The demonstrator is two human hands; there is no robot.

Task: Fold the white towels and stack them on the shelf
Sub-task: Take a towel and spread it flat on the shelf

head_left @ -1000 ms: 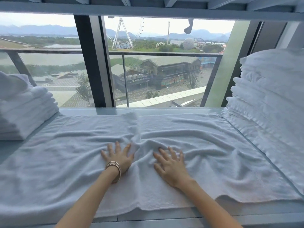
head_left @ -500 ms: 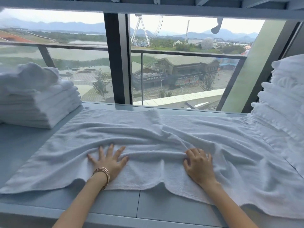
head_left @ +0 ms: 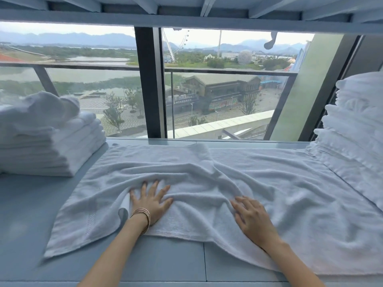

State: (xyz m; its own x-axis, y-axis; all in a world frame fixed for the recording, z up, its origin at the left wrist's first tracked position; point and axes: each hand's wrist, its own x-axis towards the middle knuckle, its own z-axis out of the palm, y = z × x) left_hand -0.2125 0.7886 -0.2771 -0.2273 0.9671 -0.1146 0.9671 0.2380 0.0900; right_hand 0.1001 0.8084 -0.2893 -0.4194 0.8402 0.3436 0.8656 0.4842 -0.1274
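A large white towel (head_left: 279, 193) lies spread and wrinkled across the grey shelf surface (head_left: 24, 214). My left hand (head_left: 151, 198), with thin bangles at the wrist, presses flat on the towel near its front edge, fingers spread. My right hand (head_left: 251, 219) lies on the towel further right, fingers slightly bent, pushing a ridge of cloth. A stack of folded white towels (head_left: 51, 146) stands at the left with a loose crumpled one on top. A second tall pile of white towels (head_left: 356, 129) rises at the right edge.
A window with a dark vertical frame (head_left: 150, 83) and a balcony railing runs along the shelf's back edge. A shelf board with ribs (head_left: 186, 15) sits low overhead. Bare grey surface shows at the front left.
The view has swung left, showing more of the left stack. Both hands slid over the towel; the left end has drawn inward and a small fold has bunched up beside my left wrist.
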